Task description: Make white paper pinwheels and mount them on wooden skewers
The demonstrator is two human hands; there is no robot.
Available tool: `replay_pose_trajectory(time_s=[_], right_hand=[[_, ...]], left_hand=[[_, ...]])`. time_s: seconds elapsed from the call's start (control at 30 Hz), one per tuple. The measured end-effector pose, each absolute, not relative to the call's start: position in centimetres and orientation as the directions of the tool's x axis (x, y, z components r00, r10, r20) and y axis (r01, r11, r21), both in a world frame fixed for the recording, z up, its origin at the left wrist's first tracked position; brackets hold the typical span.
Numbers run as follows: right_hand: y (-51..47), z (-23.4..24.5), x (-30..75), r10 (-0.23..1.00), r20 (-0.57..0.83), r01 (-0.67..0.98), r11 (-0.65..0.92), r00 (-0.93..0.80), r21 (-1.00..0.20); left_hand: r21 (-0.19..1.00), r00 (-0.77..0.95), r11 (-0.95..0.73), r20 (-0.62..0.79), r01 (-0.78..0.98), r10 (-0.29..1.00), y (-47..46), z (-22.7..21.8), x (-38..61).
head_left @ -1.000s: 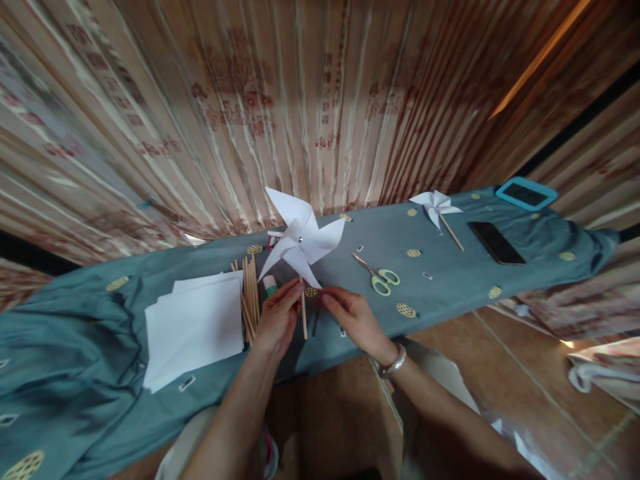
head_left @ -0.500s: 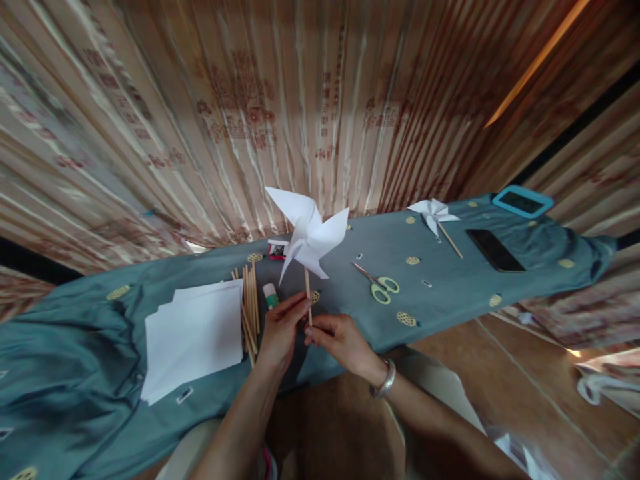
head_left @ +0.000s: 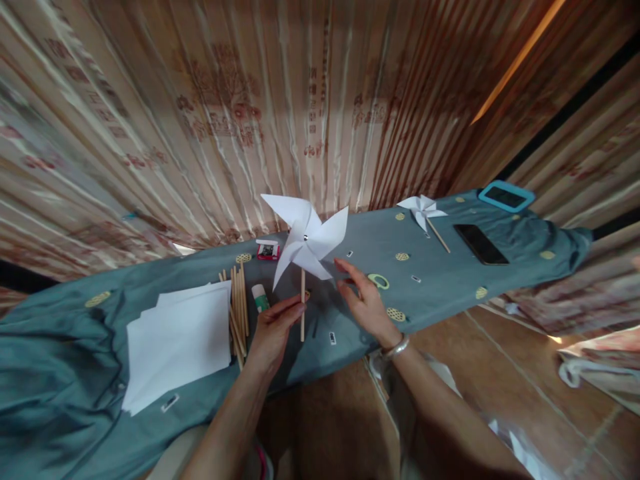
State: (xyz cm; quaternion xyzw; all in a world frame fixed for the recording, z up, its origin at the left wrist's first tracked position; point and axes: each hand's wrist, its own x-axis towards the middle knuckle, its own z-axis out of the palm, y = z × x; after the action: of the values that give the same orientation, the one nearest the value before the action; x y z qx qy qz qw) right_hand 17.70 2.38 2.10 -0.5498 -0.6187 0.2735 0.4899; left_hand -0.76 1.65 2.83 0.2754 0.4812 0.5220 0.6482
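A white paper pinwheel (head_left: 306, 239) with a shiny pin at its centre stands upright in the middle of the view. Its wooden stick is pinched between the thumb and fingers of my left hand (head_left: 274, 331). Just right of the pinwheel, my right hand (head_left: 364, 300) is empty, its thumb and fingers apart near the lower right blade; whether it touches the paper I cannot tell. That hand partly covers the scissors, leaving a green handle (head_left: 379, 281) in sight. Beside my left hand lies a green and white glue stick (head_left: 261, 299).
Left on the cloth-covered table (head_left: 320, 363) are a stack of white paper (head_left: 183, 340) and several wooden sticks (head_left: 239, 307). A small red box (head_left: 269, 250) sits behind. To the right lie another pinwheel (head_left: 423, 208), a black phone (head_left: 481, 244) and a blue-framed device (head_left: 507, 196). A curtain (head_left: 280, 100) hangs behind.
My right hand has let go of the stick's lower end and moved up and right with its fingers opened. My left hand still holds the pinwheel, whose pin now faces into view.
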Motion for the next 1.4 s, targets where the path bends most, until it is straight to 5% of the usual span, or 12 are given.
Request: replay_pose_trajectory(time_s=[0.43,0.6,0.7,0.8,0.9,1.4], right_hand=[[-0.6,5.6,16.4,0.933,0.19,0.33,0.291,-0.305,-0.898],[-0.7,5.5,18.1,0.947,0.318,0.437,0.265,0.051,-0.86],[-0.1,5.3,19.5,0.812,0.539,0.654,0.286,0.222,-0.701],[0.4,5.0,20.4,0.756,0.649,0.811,0.325,0.086,-0.486],[0.8,4.5,20.6,0.78,0.625,0.854,0.325,-0.001,-0.406],[1.1,3.8,20.9,0.812,0.583,0.815,0.327,0.016,-0.477]], left_hand=[[0.877,-0.019,0.29,-0.322,-0.382,0.947,1.8,2.4,-0.7],[0.879,-0.015,0.31,-0.338,-0.363,0.941,1.7,2.4,-0.8],[0.892,0.005,0.316,-0.332,-0.322,0.943,1.6,2.0,-0.8],[0.903,0.043,0.328,-0.329,-0.279,0.943,1.5,1.6,-0.8],[0.909,0.083,0.337,-0.327,-0.244,0.942,1.4,1.6,-0.7],[0.892,0.135,0.396,-0.374,-0.217,0.918,1.3,2.3,-0.8]])
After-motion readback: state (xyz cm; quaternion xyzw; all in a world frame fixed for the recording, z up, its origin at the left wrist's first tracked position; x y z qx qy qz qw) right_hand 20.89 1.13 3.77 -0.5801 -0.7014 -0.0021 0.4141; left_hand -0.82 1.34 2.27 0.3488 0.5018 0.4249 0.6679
